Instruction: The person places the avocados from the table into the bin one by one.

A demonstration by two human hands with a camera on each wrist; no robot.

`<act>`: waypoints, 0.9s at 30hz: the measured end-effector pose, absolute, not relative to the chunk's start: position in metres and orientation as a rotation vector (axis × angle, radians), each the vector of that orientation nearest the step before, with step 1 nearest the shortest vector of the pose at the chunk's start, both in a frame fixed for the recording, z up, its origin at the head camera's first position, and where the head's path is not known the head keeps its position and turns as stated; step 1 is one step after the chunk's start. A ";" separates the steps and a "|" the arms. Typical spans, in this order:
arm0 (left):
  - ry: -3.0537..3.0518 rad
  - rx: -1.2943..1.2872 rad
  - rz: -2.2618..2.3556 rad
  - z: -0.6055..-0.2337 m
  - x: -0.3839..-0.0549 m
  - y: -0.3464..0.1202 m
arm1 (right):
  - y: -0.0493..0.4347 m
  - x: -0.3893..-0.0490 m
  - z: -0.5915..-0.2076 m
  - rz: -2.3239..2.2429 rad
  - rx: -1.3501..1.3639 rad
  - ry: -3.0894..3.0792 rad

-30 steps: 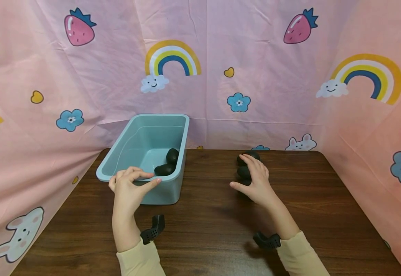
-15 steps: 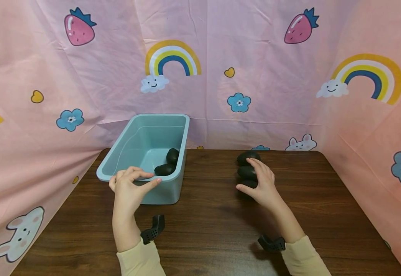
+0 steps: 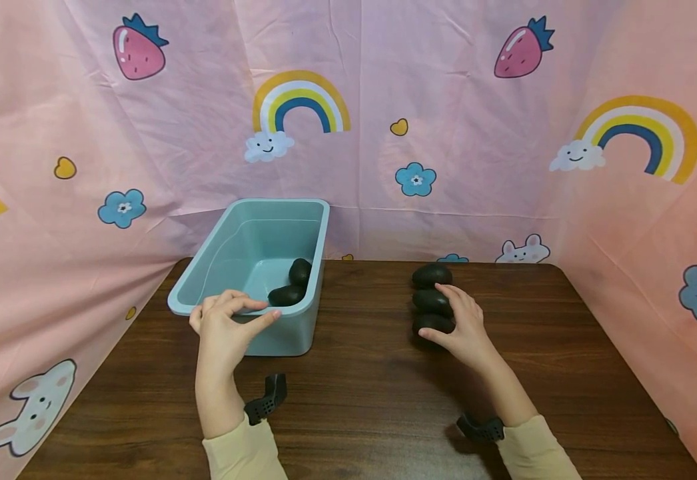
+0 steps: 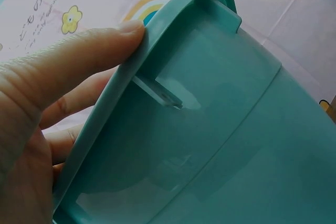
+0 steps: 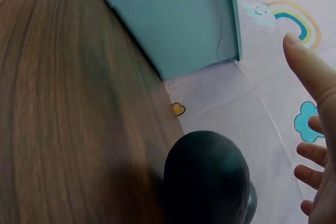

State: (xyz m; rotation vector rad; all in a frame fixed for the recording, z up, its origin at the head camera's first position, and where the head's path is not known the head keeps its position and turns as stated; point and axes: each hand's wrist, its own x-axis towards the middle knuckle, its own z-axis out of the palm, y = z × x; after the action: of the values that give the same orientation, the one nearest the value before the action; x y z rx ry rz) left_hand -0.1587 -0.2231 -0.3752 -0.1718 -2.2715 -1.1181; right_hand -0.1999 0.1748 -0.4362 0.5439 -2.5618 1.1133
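Observation:
My left hand [image 3: 219, 330] holds the near rim of a pale blue-green plastic bin [image 3: 288, 333]. In the left wrist view its thumb [image 4: 113, 45] lies against the rim, while the other fingers reach behind it. Inside the bin lie two dark avocados [image 3: 286, 295]. To the right, three more make a front-to-back row: a far avocado [image 3: 432, 275], a middle avocado [image 3: 429, 301] and a near avocado [image 3: 432, 324]. My right hand [image 3: 467, 327] hovers over the row's right side, thumb and fingers spread apart. The right wrist view shows an avocado [image 5: 207, 177] below that hand, outside its grasp.
Everything stands on a dark brown wooden table [image 3: 360, 400]. Pink printed cloth [image 3: 372, 80] hangs close behind and along both sides. The bin sits at the back left, near the cloth. Black wrist mounts [image 3: 267, 399] stick out from both forearms.
My right hand has drifted right and slightly toward me, uncovering the row of avocados. The left hand and the bin have stayed where they were.

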 end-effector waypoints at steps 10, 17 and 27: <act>-2.274 -0.172 -1.116 -0.375 -0.159 -0.223 | 0.187 -0.200 -0.447 1.130 0.555 -2.590; -2.272 -0.166 -1.119 -0.375 -0.159 -0.224 | 0.192 -0.201 -0.452 1.126 0.585 -2.606; -2.273 -0.171 -1.112 -0.375 -0.159 -0.223 | 0.199 -0.201 -0.460 1.076 0.656 -2.609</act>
State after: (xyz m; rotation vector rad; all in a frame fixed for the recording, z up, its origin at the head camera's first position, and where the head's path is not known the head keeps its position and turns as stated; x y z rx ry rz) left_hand -0.1588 -0.2230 -0.3747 -0.1706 -2.2734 -1.1121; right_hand -0.2005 0.1991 -0.4598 0.6561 -2.6094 1.0763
